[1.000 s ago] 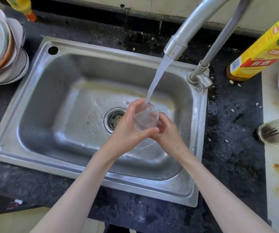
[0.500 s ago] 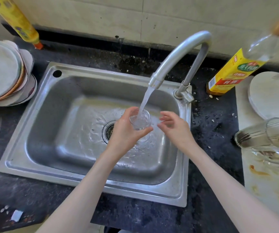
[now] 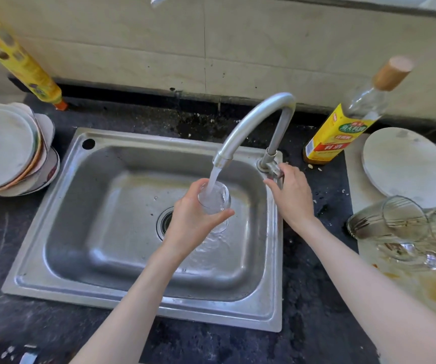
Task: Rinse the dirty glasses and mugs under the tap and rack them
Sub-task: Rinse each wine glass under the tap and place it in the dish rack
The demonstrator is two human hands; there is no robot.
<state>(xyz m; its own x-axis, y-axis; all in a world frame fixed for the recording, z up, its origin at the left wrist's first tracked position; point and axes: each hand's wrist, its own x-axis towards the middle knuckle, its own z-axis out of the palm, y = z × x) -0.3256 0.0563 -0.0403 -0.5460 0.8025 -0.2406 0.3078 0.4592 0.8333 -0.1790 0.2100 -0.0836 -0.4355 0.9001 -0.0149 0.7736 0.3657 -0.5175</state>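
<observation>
My left hand [image 3: 193, 222] grips a clear drinking glass [image 3: 215, 199] upright over the steel sink [image 3: 62, 206]. Water streams from the curved tap [image 3: 251, 122] into the glass and spills onto the sink floor. My right hand [image 3: 290, 190] rests on the tap handle [image 3: 272, 168] at the base of the tap, fingers curled around it. Several dirty glasses [image 3: 400, 222] lie on their sides on the stained board at the right.
A stack of plates [image 3: 6, 151] sits left of the sink. A yellow-labelled bottle [image 3: 343, 130] and a round white board [image 3: 406, 166] stand at the right. Another yellow bottle [image 3: 20, 59] leans at the back left. The dark counter [image 3: 316, 298] is speckled with crumbs.
My right hand has left the glass and moved right onto the tap handle. My left hand keeps the glass under the stream. The view has pulled back and tilted up.
</observation>
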